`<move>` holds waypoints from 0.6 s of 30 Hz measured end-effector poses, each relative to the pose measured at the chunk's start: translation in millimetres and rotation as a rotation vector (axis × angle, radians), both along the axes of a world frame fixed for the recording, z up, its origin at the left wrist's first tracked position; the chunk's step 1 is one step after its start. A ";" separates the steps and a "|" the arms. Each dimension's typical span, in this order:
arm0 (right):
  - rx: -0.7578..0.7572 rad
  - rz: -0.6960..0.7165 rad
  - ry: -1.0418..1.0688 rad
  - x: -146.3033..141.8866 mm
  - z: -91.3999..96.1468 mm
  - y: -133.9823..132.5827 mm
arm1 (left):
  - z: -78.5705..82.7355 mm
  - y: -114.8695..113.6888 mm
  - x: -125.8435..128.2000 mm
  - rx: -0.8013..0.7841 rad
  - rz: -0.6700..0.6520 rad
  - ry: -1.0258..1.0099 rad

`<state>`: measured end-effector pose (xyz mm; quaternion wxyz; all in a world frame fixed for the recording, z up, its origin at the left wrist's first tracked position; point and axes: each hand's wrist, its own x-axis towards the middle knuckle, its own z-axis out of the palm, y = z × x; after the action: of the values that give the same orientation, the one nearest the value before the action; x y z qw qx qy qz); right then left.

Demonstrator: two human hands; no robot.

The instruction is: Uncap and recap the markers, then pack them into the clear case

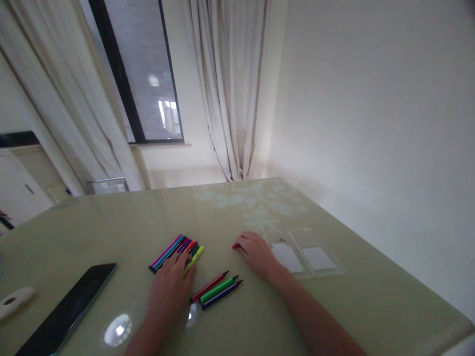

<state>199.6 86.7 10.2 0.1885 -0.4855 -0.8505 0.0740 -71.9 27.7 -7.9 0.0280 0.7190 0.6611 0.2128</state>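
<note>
— Heavy or light, those pens?
— Light, by the look of them. Stiff too. Smooth and round, so likely to roll and slip. Best pinched around the middle, not by the cap.
— How many things, starting close?
— One dark tablet [70, 306], nearer than the row of pens [174, 249] and off to its left. Then three loose pens [217, 288], just right of the row and a bit nearer: one red, one green, one dark blue. In the row itself about seven, side by side and touching. Too tightly packed to count for sure.
— And the hands?
— Two, well apart. Flat and loose on the near end of the row, the left hand [168, 290], one fingertip on the yellow pen [195, 257]. Right of the row, the right hand [256, 253], curled over a red tip [236, 245]. Squeezed or only resting, cannot tell.
— Anything farther?
— One clear case [306, 254], open in two halves, far right of the row. All on the tabletop [111, 222]. Two curtains [230, 89] behind the row.
</note>
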 end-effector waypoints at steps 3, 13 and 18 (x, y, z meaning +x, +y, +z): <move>0.049 -0.072 -0.075 -3.7 -2.7 5.9 | 1.2 -0.8 1.9 -0.031 -0.019 0.029; 0.104 0.221 0.106 -18.6 8.1 -28.3 | 3.0 -5.8 24.6 0.010 -0.221 -0.197; 0.133 0.323 0.073 -21.3 8.2 -28.7 | -0.4 -9.6 36.4 -0.174 -0.262 -0.340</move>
<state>178.3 58.0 18.4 0.2363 -0.3262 -0.9130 0.0646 -35.5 18.0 -8.3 0.2284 0.7472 0.5638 0.2675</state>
